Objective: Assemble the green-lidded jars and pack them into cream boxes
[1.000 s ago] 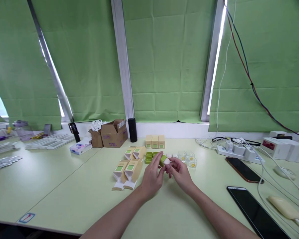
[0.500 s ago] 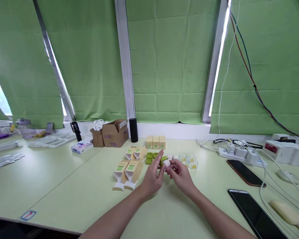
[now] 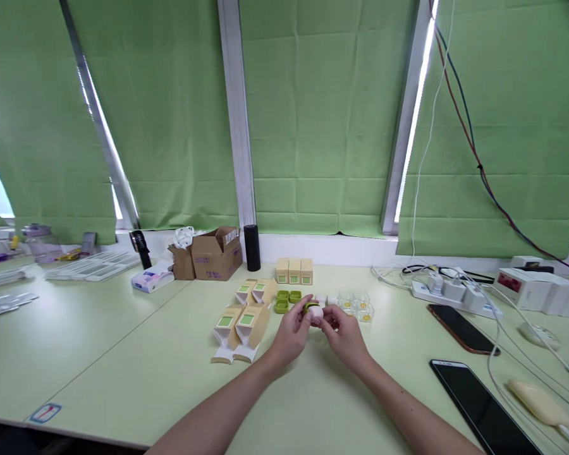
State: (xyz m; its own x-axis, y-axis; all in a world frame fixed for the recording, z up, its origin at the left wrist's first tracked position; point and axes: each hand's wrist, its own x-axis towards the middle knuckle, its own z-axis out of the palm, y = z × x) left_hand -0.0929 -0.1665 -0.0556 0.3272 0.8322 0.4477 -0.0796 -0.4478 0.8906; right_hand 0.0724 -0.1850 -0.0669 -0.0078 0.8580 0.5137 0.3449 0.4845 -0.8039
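My left hand [image 3: 291,333] and my right hand [image 3: 345,336] meet over the pale green table [image 3: 123,354], both gripping a small white jar with a green lid [image 3: 314,310]. The left fingers pinch the green lid side, the right fingers hold the white body. Just behind the hands lie two green lids [image 3: 287,299], small white pieces [image 3: 330,299] and clear plastic cups [image 3: 358,304]. Open tan cartons with green labels [image 3: 244,322] lie to the left. Three closed tan boxes [image 3: 294,270] stand in a row further back.
A brown cardboard box [image 3: 215,254], a black cylinder [image 3: 252,248] and a tissue pack [image 3: 152,278] sit at the back left. Two phones [image 3: 459,327] [image 3: 481,398], a power strip [image 3: 450,291] with cables and white boxes [image 3: 540,289] fill the right side.
Both hands have closed tighter around the jar and lowered it slightly; the left fingers now wrap the green lid instead of reaching over it.
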